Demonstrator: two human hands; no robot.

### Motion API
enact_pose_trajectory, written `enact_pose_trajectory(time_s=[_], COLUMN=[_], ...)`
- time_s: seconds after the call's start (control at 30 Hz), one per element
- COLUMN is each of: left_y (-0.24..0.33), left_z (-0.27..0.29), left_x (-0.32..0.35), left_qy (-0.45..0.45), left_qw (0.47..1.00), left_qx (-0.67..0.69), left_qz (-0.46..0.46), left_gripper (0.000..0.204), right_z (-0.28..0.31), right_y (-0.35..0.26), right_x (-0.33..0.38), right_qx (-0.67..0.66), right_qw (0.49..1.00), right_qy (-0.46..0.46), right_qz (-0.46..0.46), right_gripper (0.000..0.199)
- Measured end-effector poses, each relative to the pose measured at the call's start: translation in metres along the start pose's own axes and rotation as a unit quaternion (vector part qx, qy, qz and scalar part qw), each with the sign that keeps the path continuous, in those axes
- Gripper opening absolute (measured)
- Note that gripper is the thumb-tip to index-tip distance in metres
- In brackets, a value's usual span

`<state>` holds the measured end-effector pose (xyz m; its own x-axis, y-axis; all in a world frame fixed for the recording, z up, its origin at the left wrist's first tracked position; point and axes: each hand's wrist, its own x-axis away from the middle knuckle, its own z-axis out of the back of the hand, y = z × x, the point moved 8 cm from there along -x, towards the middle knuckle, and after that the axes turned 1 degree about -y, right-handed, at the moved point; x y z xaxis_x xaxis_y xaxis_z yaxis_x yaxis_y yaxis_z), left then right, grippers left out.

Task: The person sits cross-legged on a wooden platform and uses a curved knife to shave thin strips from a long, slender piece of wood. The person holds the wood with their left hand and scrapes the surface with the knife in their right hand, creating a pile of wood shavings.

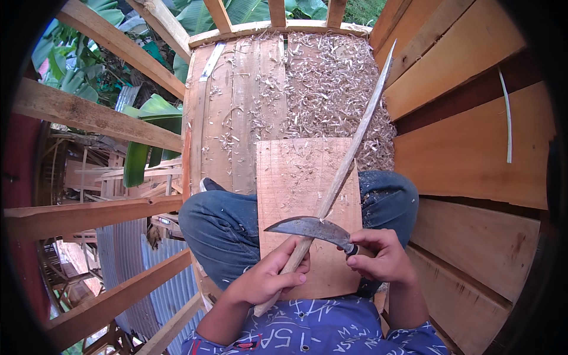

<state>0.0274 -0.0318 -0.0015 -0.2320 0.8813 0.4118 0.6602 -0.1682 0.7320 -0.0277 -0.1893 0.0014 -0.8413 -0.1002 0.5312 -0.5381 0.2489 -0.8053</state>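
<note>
A long wooden stick, narrowing to a point at its far end, slants across my lap toward the upper right. My left hand is wrapped round its near part, and the butt end sticks out below the hand. In my right hand is a curved sickle-like knife, pinched by its short dark handle. The blade lies across the stick just ahead of my left hand, its tip toward the left. Underneath, a flat wooden board rests over my legs.
Curled wood shavings cover much of the plank floor ahead, thickest at the right. Wooden rails stand at the left, with corrugated metal sheets below. A plank wall rises close on the right, with a pale strip on it.
</note>
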Motion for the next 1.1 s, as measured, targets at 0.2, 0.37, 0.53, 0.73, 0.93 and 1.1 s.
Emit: enact_pose_trajectory(time_s=[0.2,0.37,0.53,0.73,0.93,1.1], left_y=[-0.003,0.001,-0.001,-0.001,0.002,0.004], left_z=[0.001,0.004,0.002,0.009,0.008,0.012], left_x=[-0.001,-0.008,-0.005,-0.002,-0.007,-0.004], left_qy=[-0.010,-0.037,-0.048,0.009,0.001,0.007], left_qw=[0.999,0.985,0.964,0.996,0.998,0.996], left_qx=[0.046,0.167,0.259,0.082,0.051,0.080], left_qz=[0.026,0.026,0.027,0.040,0.035,0.033], left_gripper=[0.048,0.039,0.034,0.032,0.034,0.034], right_z=[-0.001,0.001,0.023,-0.004,-0.002,0.007], right_y=[-0.010,-0.021,-0.018,-0.011,-0.004,-0.005], right_x=[-0.003,-0.003,-0.004,-0.007,-0.010,-0.011], right_qx=[0.040,0.210,0.159,0.120,0.016,-0.087], right_qw=[0.995,0.940,0.933,0.986,0.999,0.994], right_qy=[0.026,0.166,0.255,-0.032,0.005,0.061], right_qz=[0.085,0.210,0.199,0.113,0.031,0.021], right_gripper=[0.029,0.029,0.028,0.030,0.028,0.028])
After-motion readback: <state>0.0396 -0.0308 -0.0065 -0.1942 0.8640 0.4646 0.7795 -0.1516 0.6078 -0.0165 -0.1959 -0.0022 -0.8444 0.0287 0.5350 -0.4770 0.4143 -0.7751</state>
